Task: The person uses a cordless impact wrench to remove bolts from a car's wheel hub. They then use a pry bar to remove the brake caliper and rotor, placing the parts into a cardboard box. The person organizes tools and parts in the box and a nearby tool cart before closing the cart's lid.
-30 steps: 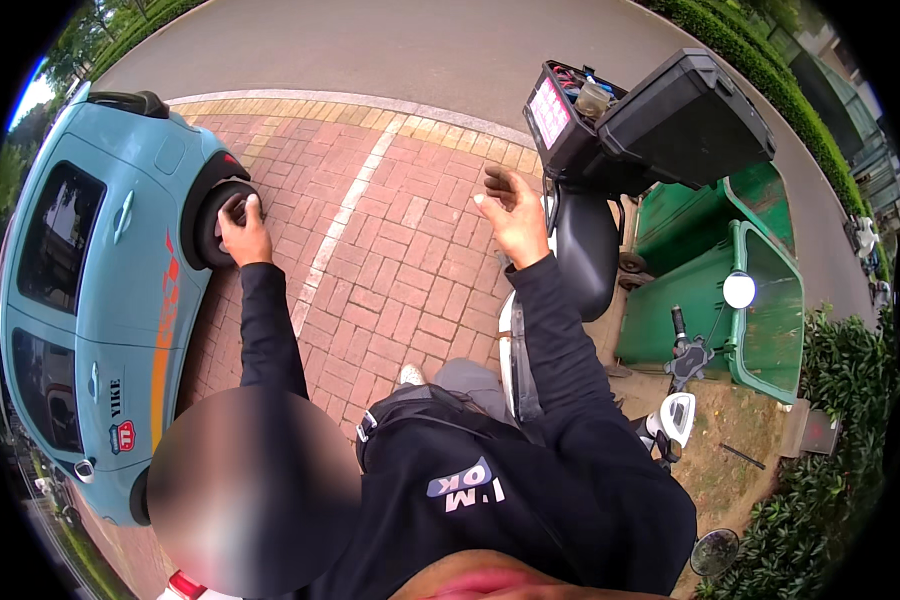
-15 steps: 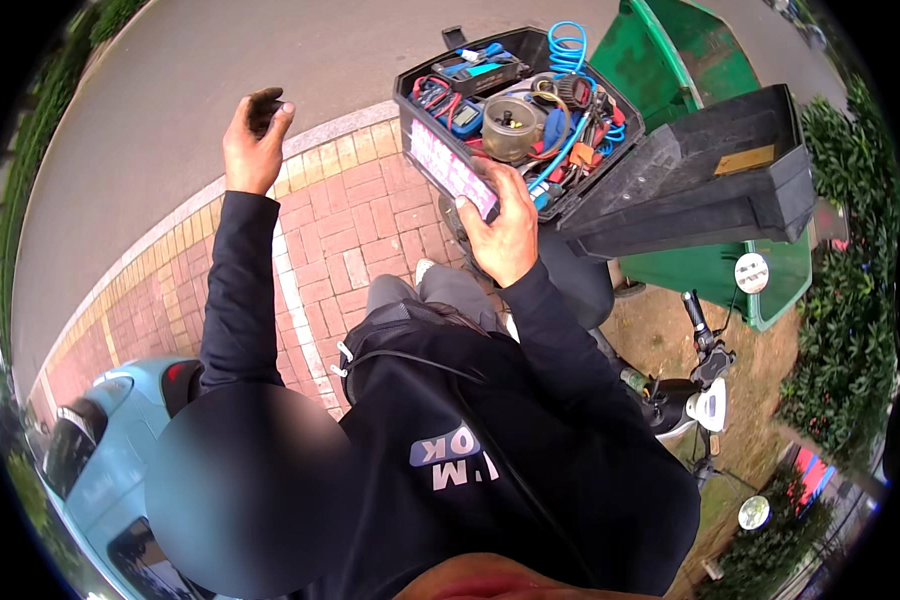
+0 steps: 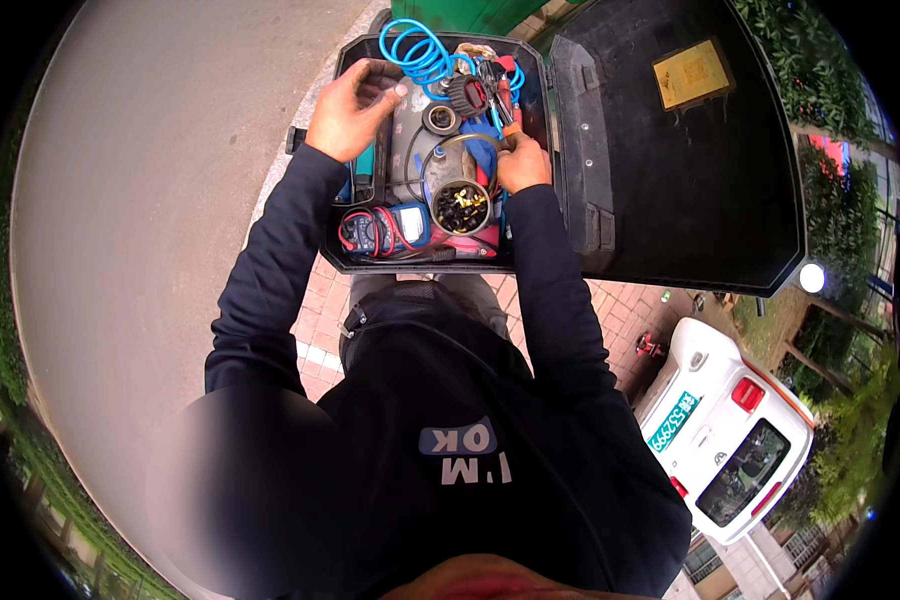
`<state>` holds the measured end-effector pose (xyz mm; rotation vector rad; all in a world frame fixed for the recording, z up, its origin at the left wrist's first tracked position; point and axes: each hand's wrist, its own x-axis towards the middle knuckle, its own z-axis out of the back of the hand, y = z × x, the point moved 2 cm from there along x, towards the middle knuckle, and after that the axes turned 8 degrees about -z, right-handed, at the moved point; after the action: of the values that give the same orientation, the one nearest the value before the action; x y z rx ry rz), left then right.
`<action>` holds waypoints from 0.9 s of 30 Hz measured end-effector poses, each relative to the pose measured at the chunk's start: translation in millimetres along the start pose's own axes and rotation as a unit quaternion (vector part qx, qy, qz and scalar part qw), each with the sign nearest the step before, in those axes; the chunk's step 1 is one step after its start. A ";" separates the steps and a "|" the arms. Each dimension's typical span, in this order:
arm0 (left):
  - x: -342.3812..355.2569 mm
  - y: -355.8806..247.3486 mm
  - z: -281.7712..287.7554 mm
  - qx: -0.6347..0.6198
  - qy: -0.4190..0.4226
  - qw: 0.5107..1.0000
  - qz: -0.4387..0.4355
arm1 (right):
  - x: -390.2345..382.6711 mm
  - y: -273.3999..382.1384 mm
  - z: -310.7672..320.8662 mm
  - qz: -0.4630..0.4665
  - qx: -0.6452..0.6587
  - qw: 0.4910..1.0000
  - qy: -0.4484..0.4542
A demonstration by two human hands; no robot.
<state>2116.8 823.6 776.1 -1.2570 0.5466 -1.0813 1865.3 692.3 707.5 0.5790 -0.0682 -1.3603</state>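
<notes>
By my left hand (image 3: 355,112) the coiled hose (image 3: 415,55) looks like glossy plastic, beneath both hands the box (image 3: 390,267) looks like matt plastic, as does the lid (image 3: 680,180) right of my right hand (image 3: 524,163), with its paper-like label (image 3: 692,75), and behind my hands the sleeves (image 3: 260,270) are matt, creased cloth.

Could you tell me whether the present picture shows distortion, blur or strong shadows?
Head view: the outer edge of the grey road curves; a blurred patch covers the lower left; light looks even, without hard shadows; the blue coiled hose and multimeter look fairly sharp.
</notes>
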 end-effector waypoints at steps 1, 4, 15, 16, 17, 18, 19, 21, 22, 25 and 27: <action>-0.5 5.3 -1.8 0.002 0.015 1.000 -0.008 | -6.4 -1.2 -0.4 -0.024 -0.035 0.999 0.007; -11.0 3.0 -14.8 -0.014 0.140 0.988 -0.058 | -27.4 -12.1 3.6 -0.087 -0.078 0.993 0.008; -72.7 -49.4 -71.0 0.139 0.376 0.907 -0.127 | -51.6 -18.5 -17.5 -0.144 0.015 0.984 0.108; -70.8 -56.5 -61.5 0.143 0.347 0.917 -0.135 | -55.5 -18.9 -15.3 -0.148 0.053 0.982 0.105; -68.6 -62.0 -52.3 0.155 0.329 0.921 -0.137 | -63.4 -15.0 -12.4 -0.106 0.062 0.991 0.054; -67.0 -67.4 -44.8 0.157 0.314 0.928 -0.121 | -70.1 -14.7 -6.6 -0.104 0.040 0.993 0.050; -68.5 -73.0 -36.1 0.164 0.297 0.935 -0.100 | -80.1 0.1 8.1 -0.097 0.019 0.994 0.052; -71.8 -83.5 -24.4 0.197 0.252 0.942 -0.104 | -98.5 22.0 29.5 -0.092 0.018 0.993 0.069; -73.6 -93.7 -20.8 0.217 0.234 0.944 -0.089 | -104.9 24.6 34.4 -0.088 0.019 0.993 0.077; -86.4 -92.1 -15.5 0.190 0.173 0.962 -0.095 | -102.0 -14.6 14.5 -0.015 0.211 0.977 0.004; -100.1 -95.8 -22.8 0.199 0.161 0.962 -0.091 | -111.7 -16.3 27.0 -0.043 0.198 0.979 0.011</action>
<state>2021.3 905.9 838.0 -0.7942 0.4314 -1.4833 1815.0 785.4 755.2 0.9399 -0.3055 -1.4324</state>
